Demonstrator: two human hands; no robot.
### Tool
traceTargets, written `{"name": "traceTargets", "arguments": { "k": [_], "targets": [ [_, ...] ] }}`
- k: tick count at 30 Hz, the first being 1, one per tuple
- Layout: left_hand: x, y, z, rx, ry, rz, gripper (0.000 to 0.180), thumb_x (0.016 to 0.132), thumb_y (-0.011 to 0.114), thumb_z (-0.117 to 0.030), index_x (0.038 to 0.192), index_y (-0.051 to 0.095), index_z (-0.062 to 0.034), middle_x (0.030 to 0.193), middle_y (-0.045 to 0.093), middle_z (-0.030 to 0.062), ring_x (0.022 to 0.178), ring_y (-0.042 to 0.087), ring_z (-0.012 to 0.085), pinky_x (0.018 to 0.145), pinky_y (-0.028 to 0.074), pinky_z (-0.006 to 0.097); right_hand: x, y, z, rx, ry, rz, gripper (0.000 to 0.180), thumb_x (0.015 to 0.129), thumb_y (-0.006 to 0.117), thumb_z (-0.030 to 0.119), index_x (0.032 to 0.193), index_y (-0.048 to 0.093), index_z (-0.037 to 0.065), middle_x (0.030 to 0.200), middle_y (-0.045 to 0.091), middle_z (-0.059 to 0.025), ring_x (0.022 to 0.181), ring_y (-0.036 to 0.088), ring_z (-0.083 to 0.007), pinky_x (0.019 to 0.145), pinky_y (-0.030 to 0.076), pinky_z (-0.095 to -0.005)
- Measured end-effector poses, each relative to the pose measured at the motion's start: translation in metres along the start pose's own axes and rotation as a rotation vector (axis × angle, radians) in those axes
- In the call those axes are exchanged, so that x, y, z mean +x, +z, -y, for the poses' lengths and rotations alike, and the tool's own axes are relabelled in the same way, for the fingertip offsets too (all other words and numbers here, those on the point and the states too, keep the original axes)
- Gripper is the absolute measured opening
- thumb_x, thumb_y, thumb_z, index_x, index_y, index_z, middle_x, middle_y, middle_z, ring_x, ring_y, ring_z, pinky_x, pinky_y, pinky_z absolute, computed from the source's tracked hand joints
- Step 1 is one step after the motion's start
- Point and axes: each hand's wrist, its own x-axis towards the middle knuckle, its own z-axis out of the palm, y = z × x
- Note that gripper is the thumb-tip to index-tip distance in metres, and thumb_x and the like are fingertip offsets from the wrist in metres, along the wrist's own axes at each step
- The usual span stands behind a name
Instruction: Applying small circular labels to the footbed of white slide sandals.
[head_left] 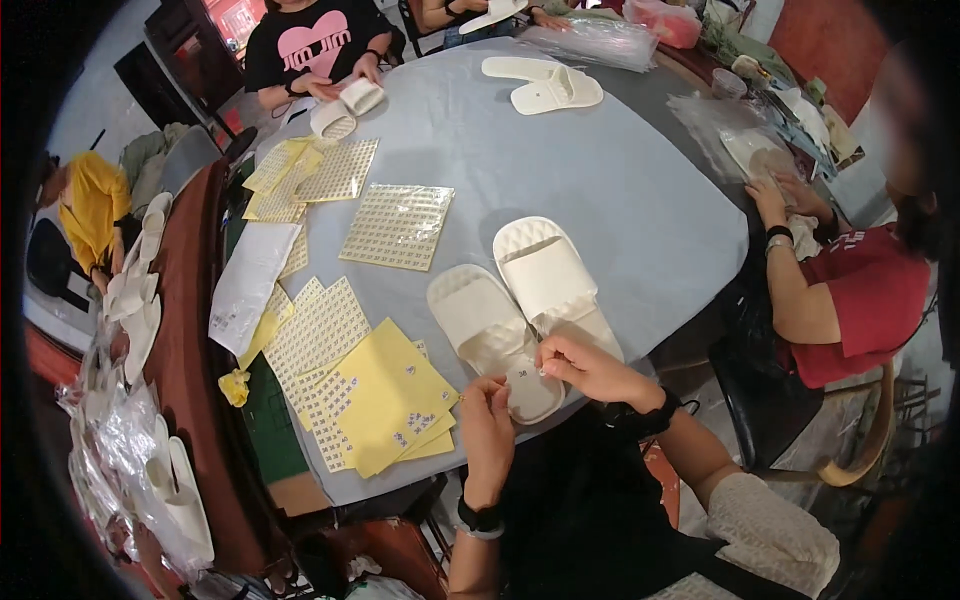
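Two cream slide slippers with quilted straps lie at the table's near edge: the left slipper (468, 308) and the right slipper (545, 268). A small printed mark shows on the left slipper's heel. My left hand (486, 440) is beside that heel, thumb and fingers pinched together; what they hold, if anything, is too small to name. Over the heel's right side, my right hand (592, 372) is closed in a pinch, with a tiny white bit at its fingertips. To the left lies a yellow sheet (385, 395) dotted with small loose stickers, on top of printed sticker sheets (318, 325).
More sticker sheets (398, 225) and a white plastic packet (252, 280) lie on the grey table (640, 200). Another slipper pair (550, 85) is at the far side. Co-workers handle slippers across the table and at right. Bagged slippers (150, 470) fill the left side.
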Motion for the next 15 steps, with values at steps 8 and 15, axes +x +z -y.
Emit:
{"name": "traceTargets", "arguments": {
  "k": [8,15],
  "targets": [
    [0.006,0.011,-0.001,0.264,0.207,-0.058,0.015,0.084,0.061,-0.005,0.098,0.056,-0.0011,0.086,0.060,0.0162,0.081,0.057,0.0353,0.071,0.045,0.042,0.006,-0.009,-0.002,-0.021,0.067,-0.056,0.015,0.098,0.047,0.017,0.096,0.050,0.003,0.077,0.057,-0.0035,0.075,0.057,-0.0135,0.073,0.044,-0.0278],
    [-0.001,0.003,-0.005,0.103,0.091,-0.075,0.013,0.085,0.061,-0.005,0.098,0.060,-0.0008,0.086,0.061,0.0140,0.076,0.059,0.0266,0.068,0.047,0.033,0.005,-0.007,-0.004,-0.097,0.031,-0.012,0.011,0.095,0.051,0.014,0.094,0.050,0.004,0.081,0.055,-0.0052,0.076,0.056,-0.0146,0.073,0.044,-0.0290]
  ]
}}
